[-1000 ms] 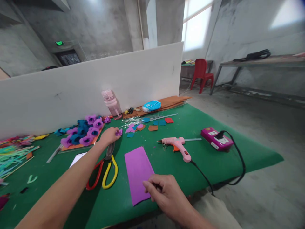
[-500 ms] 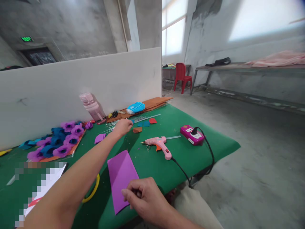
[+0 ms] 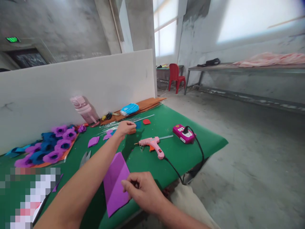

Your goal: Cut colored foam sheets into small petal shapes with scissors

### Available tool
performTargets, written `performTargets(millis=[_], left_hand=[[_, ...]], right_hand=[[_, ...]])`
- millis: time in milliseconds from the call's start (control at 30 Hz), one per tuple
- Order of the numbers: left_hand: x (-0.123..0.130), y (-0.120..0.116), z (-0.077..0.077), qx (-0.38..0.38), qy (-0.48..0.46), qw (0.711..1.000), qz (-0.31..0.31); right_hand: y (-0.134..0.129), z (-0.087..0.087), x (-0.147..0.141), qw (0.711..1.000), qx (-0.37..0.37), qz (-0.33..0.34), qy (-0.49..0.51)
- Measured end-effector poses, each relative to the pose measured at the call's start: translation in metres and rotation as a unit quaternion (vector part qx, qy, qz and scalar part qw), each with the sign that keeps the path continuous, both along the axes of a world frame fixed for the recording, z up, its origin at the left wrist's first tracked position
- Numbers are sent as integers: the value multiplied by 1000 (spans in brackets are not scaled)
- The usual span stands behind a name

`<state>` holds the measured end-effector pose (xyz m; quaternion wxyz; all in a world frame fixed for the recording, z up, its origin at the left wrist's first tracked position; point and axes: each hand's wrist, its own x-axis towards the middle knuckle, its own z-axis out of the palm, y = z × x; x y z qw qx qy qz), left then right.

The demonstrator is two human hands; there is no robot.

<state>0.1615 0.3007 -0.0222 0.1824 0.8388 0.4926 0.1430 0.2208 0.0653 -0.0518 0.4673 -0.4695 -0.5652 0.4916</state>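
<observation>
In the head view, over the green worktop point(image 3: 209, 143), the left hand point(image 3: 127, 128) has its fingertips drawn together at a blue piece point(image 3: 138, 125); whether its grip holds that piece, I cannot tell. A red piece point(image 3: 146, 121) lies just beyond. The right hand point(image 3: 143, 192) is curled at the near edge of a purple sheet point(image 3: 116, 183); its grip's contents cannot be made out. A pink glue gun point(image 3: 154, 146) lies between the sheet and a power strip point(image 3: 183, 133).
</observation>
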Motion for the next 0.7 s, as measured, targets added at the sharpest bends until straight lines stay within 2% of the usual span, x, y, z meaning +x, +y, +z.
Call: performTargets(millis=[133, 233, 300, 400, 467, 500, 600, 700], left_hand=[[-56, -42, 20, 0, -41, 999, 6], [-90, -90, 29, 39, -41, 997, 44], [-103, -128, 29, 57, -36, 996, 50], [-109, -188, 20, 86, -3, 996, 1], [-109, -221, 9, 152, 110, 980, -65], [-109, -233, 4, 154, 122, 977, -78], [-110, -252, -10, 156, 120, 976, -97], [-113, -254, -21, 173, 101, 976, -87]], right_hand=[[7, -1, 8, 999, 2, -33, 30], [15, -4, 16, 994, -3, -88, 61], [21, -6, 20, 987, -24, -116, 113], [25, -8, 23, 972, -44, -148, 177], [23, -7, 23, 968, -30, -167, 185], [21, -6, 23, 967, -18, -180, 182], [4, 0, 23, 957, 17, -228, 176], [-23, 7, 20, 949, 28, -247, 193]])
